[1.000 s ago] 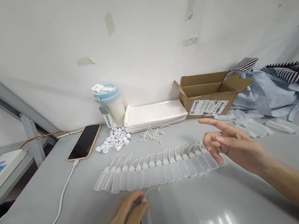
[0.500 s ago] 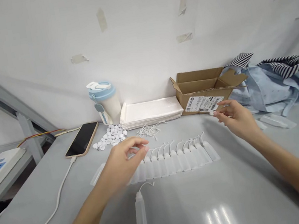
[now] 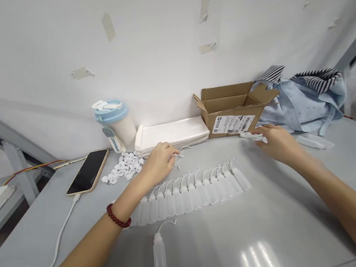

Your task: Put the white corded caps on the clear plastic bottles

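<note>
Left hand (image 3: 158,163) at eleven o'clock of the bottle row (image 3: 194,198), fingers narrowed at thin white tubes (image 3: 181,155), right hand (image 3: 275,143) at two, fingers at a clear bottle (image 3: 250,136), either grip I can't tell, lone bottle (image 3: 159,259) at seven.

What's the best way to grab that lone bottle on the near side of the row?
Probably pinch the lone bottle across its body, coming from the near side: its straight sides offer a broad hold, while the thin, curved tube sticks out at the far end.
</note>
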The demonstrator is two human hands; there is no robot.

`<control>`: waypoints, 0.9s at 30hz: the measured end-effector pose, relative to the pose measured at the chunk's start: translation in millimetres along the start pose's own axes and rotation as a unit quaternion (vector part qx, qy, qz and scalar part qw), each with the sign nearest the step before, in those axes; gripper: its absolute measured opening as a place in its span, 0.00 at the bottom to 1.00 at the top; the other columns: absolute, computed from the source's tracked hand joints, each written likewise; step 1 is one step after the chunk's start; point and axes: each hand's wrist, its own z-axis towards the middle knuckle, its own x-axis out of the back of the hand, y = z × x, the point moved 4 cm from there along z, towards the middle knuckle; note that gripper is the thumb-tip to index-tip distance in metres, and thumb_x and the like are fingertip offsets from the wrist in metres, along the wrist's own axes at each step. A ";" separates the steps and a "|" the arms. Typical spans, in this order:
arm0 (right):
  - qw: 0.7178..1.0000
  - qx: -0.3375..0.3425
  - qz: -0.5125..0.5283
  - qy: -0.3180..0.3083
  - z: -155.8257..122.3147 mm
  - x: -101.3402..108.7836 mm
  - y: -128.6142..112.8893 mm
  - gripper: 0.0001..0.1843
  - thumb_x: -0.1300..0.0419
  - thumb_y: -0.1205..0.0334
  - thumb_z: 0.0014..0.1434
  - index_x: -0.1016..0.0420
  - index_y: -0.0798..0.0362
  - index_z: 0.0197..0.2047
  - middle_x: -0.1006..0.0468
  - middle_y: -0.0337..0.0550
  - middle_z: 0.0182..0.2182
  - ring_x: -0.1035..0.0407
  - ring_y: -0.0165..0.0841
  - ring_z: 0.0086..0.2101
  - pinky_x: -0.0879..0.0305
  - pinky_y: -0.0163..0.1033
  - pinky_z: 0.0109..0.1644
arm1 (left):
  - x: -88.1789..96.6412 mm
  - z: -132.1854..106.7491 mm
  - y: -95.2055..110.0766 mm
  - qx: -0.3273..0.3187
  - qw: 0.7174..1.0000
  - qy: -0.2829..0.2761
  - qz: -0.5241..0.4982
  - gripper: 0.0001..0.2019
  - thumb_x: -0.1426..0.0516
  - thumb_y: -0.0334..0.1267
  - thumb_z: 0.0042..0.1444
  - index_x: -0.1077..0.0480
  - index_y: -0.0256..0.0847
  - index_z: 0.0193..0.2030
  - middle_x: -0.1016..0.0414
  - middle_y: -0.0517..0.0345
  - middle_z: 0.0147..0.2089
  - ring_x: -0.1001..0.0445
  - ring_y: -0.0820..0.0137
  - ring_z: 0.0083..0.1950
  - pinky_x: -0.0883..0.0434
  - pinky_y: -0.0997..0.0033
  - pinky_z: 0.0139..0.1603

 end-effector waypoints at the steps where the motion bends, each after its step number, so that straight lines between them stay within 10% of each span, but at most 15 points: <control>1: 1.000 -0.002 -0.010 -0.001 0.8 -0.6 2.4 0.17 0.45 0.71 0.54 0.24 0.60 0.47 0.23 0.59 0.42 0.30 0.51 0.43 0.35 0.47 0.44 | -2.4 3.8 3.2 -0.018 1.000 -0.013 0.011 0.10 0.44 0.39 0.63 0.30 0.37 0.48 0.27 0.52 0.50 0.27 0.63 0.49 0.29 0.54 0.50; 13: 0.996 -0.001 -0.092 -0.006 1.2 -3.8 4.5 0.19 0.47 0.71 0.57 0.25 0.59 0.50 0.23 0.57 0.45 0.30 0.47 0.45 0.35 0.45 0.44 | -7.8 31.7 8.8 -0.062 0.997 -0.030 -0.017 0.14 0.44 0.40 0.63 0.33 0.38 0.54 0.29 0.50 0.54 0.26 0.63 0.49 0.27 0.55 0.48; 20: 0.992 0.028 -0.124 -0.027 -2.4 -11.3 -9.8 0.22 0.52 0.73 0.59 0.27 0.54 0.53 0.26 0.54 0.52 0.34 0.49 0.47 0.37 0.49 0.42 | 22.0 22.4 9.6 0.049 0.981 0.071 -0.172 0.05 0.43 0.35 0.59 0.26 0.37 0.37 0.22 0.54 0.41 0.25 0.65 0.44 0.29 0.61 0.49; 27: 0.989 0.023 -0.143 -0.026 1.2 -17.7 -8.3 0.26 0.53 0.77 0.55 0.29 0.57 0.55 0.28 0.58 0.51 0.35 0.50 0.47 0.38 0.51 0.43 | 33.7 -15.7 3.8 0.206 0.908 0.078 -0.357 0.09 0.38 0.41 0.51 0.23 0.39 0.34 0.19 0.55 0.34 0.22 0.65 0.37 0.27 0.65 0.45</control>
